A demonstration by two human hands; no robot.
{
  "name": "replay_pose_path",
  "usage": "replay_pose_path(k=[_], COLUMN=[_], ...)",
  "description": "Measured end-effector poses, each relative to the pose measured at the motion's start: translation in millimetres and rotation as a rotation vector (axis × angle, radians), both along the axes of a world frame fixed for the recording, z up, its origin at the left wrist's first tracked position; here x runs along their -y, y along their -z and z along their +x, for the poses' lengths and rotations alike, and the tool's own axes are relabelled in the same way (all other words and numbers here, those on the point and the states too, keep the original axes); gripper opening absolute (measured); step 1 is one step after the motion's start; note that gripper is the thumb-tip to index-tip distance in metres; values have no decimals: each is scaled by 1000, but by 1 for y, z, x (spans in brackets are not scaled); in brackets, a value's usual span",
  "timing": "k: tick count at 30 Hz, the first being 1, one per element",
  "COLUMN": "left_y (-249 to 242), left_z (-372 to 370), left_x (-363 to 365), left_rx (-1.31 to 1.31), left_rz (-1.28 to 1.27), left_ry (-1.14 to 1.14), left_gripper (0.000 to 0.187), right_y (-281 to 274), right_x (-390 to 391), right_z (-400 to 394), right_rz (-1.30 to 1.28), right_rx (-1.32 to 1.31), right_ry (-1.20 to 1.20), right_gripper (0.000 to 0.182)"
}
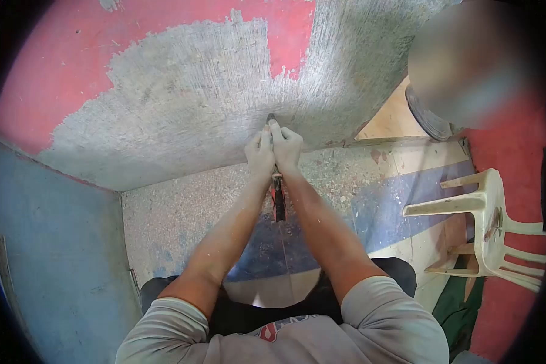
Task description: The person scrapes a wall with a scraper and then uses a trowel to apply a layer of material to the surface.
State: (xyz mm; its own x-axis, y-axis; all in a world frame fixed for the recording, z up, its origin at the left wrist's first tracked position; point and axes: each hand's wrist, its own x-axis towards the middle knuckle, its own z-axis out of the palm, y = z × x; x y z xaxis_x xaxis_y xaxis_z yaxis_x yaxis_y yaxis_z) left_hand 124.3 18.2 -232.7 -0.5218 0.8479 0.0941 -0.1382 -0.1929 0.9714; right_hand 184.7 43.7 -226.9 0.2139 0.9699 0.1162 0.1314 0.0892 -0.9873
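Note:
My left hand [261, 155] and my right hand [286, 148] are side by side with fingers wrapped round one hand tool. Its red-and-black end [278, 200] sticks out below the hands toward me, and a small dark tip [271, 116] shows beyond the fingers, right at the wall. Most of the tool is hidden by my hands, so I cannot tell its kind. Around the tip the wall [194, 103] is bare, grey and scratched. Pink paint [60, 85] covers the wall's upper left, and a ragged pink strip [289, 39] runs down above my hands. Pale dust coats both hands.
Chips and dust lie on the tiled floor [164, 224] below the wall. A pale plastic chair [485, 224] lies tipped at the right, beside a red surface [509, 151]. A blue wall [54, 242] rises at the left. At the upper right is a blurred patch.

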Motion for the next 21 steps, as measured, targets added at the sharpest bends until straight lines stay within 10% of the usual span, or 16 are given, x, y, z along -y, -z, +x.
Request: replay_pose_path(k=[13,21], left_y=[-16,55], left_z=[4,39], left_x=[2,38], left_rx=[170,310], left_rz=[51,-301], left_ry=[-5,-112], left_gripper=[30,47], right_y=[-14,34], right_x=[-8,24], right_z=[6,47], right_rz=[156,-340], right_rx=[151,321], right_ry=[-127,-365], right_gripper=[47,49])
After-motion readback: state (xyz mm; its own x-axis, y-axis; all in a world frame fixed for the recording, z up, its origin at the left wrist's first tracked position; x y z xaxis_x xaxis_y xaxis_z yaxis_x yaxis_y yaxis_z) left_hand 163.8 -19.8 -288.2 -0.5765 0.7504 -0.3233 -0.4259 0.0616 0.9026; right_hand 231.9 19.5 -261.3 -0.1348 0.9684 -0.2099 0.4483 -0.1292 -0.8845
